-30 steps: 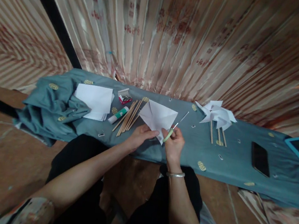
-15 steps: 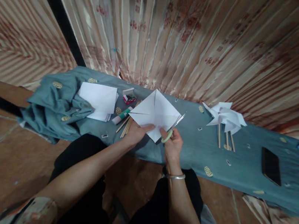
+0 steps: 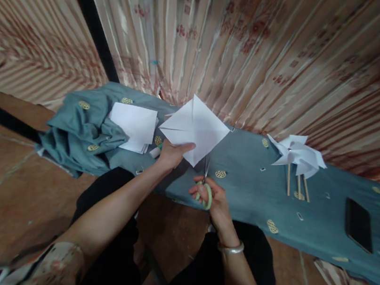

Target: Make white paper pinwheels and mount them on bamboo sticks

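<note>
A white square sheet of paper (image 3: 204,126), creased and with slits at its upper and left corners, is pinched at its lower edge by my left hand (image 3: 173,154). My right hand (image 3: 216,198) has its fingers around the pale green handles of a pair of scissors (image 3: 206,169). The blades point up, close to the paper's lower right edge; whether they touch it I cannot tell. Just left of my left hand, part of a glue stick (image 3: 155,152) shows, mostly covered by the hand and paper.
A stack of white paper (image 3: 133,124) lies on the left beside bunched cloth (image 3: 82,121). Paper pinwheels (image 3: 299,151) on wooden sticks lie to the right, with a dark phone (image 3: 359,225) farther right. A curtain (image 3: 209,36) hangs behind the cloth-covered bench (image 3: 247,189).
My left hand has lifted the paper up and to the left, over the red box and sticks. My right hand has drawn the scissors down, away from the paper's middle. The view has shifted slightly.
</note>
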`<action>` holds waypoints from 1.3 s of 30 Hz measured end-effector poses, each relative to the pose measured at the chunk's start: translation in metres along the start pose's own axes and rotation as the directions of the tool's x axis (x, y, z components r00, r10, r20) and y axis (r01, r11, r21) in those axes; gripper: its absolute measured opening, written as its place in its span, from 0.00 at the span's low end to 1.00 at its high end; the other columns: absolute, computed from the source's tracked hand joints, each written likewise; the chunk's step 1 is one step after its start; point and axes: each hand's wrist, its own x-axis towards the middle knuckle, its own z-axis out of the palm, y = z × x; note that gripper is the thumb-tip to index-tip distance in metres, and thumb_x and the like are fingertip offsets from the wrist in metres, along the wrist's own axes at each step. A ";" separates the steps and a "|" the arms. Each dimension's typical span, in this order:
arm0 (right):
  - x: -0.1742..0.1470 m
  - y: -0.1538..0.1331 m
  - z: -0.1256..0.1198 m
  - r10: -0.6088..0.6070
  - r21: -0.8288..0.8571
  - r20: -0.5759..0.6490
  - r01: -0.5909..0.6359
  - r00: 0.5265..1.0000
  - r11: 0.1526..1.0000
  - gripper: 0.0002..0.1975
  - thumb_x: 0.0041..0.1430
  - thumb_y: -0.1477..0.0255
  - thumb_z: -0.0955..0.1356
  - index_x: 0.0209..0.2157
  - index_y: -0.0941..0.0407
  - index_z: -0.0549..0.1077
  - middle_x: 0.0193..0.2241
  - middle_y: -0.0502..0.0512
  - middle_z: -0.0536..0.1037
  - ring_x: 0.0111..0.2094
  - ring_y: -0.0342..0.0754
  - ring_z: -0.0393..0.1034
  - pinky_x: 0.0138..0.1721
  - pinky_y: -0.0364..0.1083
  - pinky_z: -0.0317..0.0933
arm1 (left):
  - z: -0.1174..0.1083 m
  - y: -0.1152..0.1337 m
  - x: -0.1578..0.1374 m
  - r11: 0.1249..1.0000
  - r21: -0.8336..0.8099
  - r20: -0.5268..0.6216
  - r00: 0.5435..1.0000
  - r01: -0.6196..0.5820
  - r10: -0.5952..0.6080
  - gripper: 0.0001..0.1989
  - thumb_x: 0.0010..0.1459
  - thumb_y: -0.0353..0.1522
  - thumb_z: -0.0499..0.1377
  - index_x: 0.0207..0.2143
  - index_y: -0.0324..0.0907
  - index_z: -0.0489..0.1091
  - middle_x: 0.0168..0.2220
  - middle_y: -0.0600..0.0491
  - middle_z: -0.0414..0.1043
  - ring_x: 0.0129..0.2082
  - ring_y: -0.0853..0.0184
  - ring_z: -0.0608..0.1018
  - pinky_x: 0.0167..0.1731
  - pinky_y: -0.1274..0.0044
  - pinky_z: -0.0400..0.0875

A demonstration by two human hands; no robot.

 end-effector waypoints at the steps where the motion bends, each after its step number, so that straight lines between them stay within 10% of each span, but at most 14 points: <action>1: -0.004 0.000 0.000 0.039 -0.008 0.070 -0.039 0.997 0.999 0.20 0.49 0.55 0.72 0.38 0.56 0.75 0.26 0.52 0.79 0.25 0.43 0.71 0.24 0.41 0.62 | 0.000 0.001 0.001 1.000 -0.005 -0.004 1.000 -0.004 0.004 0.19 0.31 0.34 0.71 0.29 0.36 0.74 0.31 0.49 0.79 0.37 0.59 0.79 0.39 0.71 0.75; 5: -0.012 -0.001 0.000 0.121 -0.017 0.214 -0.120 0.969 0.993 0.22 0.50 0.54 0.72 0.40 0.56 0.75 0.28 0.54 0.79 0.27 0.44 0.73 0.21 0.39 0.61 | -0.001 -0.001 0.002 0.999 0.002 0.006 0.999 -0.033 0.033 0.19 0.33 0.33 0.71 0.31 0.37 0.74 0.29 0.50 0.78 0.37 0.59 0.79 0.40 0.70 0.75; 39: -0.002 0.002 0.004 0.109 -0.038 0.135 -0.104 0.985 0.994 0.22 0.49 0.53 0.72 0.38 0.56 0.77 0.25 0.52 0.79 0.22 0.41 0.70 0.18 0.37 0.59 | 0.000 -0.006 -0.008 0.995 0.101 0.056 0.998 0.025 -0.031 0.20 0.36 0.29 0.70 0.37 0.36 0.75 0.31 0.51 0.79 0.32 0.62 0.79 0.35 0.74 0.74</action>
